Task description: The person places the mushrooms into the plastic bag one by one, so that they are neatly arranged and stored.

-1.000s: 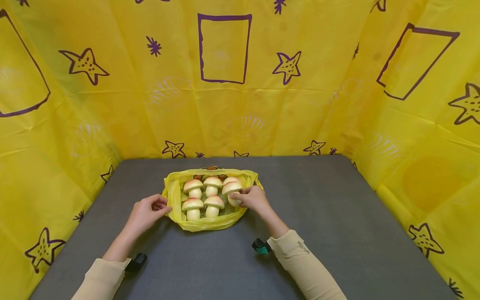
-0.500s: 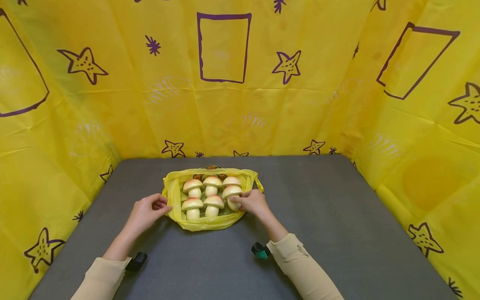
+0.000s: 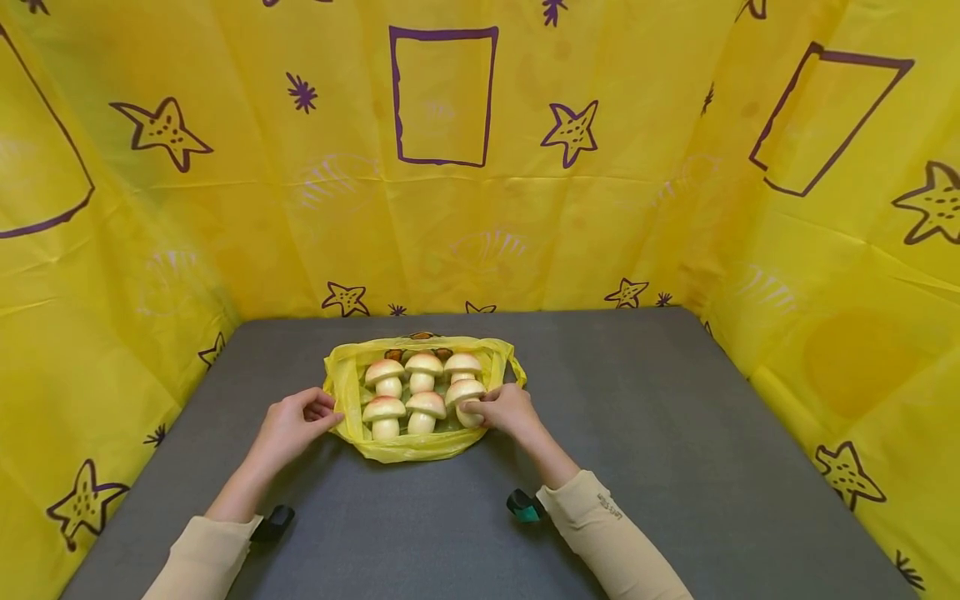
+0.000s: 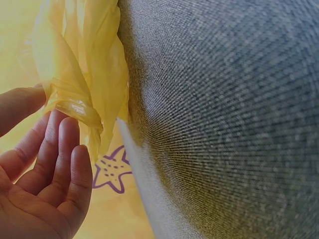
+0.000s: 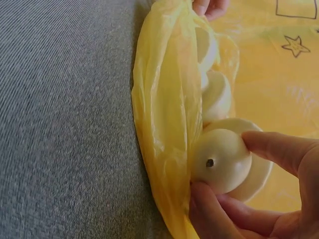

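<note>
A yellow plastic bag (image 3: pixel 345 387) lies spread on the table with its mouth up. Inside it stand several model mushrooms (image 3: pixel 422 363) with cream stems and pinkish caps, in two rows. My left hand (image 3: pixel 296 425) pinches the bag's left edge between thumb and finger; in the left wrist view the film (image 4: pixel 75 94) bunches there. At the bag's front right, my right hand (image 3: pixel 510 410) holds one mushroom (image 3: pixel 465 389) by its stem. The right wrist view shows thumb and fingers around that stem (image 5: pixel 224 159), a small dark hole in its base. The bag's floor is mostly hidden.
The bag sits toward the back of a grey cloth-covered table (image 3: pixel 637 433). Yellow sheets (image 3: pixel 435 217) printed with purple stars and frames hang around the back and both sides. Each wrist wears a dark strap (image 3: pixel 273 523).
The right hand has lowered its mushroom slightly toward the front of the bag, in line with the front row. My left hand has stayed at the bag's edge.
</note>
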{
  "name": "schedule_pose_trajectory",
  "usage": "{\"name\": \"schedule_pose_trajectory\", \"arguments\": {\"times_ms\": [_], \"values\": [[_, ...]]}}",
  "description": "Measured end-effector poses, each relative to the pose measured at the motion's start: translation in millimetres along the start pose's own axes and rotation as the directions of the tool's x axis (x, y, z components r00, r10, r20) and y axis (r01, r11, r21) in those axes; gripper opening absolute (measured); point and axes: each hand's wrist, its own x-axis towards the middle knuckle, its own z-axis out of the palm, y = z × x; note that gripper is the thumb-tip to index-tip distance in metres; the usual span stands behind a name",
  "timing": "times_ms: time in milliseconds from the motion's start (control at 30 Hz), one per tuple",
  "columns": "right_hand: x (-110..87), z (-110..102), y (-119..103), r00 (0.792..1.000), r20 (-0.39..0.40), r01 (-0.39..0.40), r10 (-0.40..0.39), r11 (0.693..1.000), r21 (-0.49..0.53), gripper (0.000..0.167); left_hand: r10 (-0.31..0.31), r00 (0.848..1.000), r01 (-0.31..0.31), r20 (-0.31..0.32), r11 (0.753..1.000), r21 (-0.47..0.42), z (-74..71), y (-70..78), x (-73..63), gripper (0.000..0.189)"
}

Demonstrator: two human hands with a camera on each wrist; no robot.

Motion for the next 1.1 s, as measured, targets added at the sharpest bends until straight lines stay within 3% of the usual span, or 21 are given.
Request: {"name": "schedule_pose_trajectory", "arguments": {"times_ms": [667, 1100], "values": [[1.6, 1.0, 3.3, 0.999, 0.050, 0.028, -0.023, 0.994, -0.109, 0.047, -0.006, 1.000, 0.006, 0.013, 1.000, -0.003, 0.9, 1.3, -0.2, 0.027], [1.5, 1.5, 2.2, 0.999, 0.049, 0.027, -0.021, 0.991, -0.130, 0.038, -0.001, 1.000, 0.001, 0.008, 1.000, -0.004, -0.1, 1.7, -2.3, 0.027]]}}
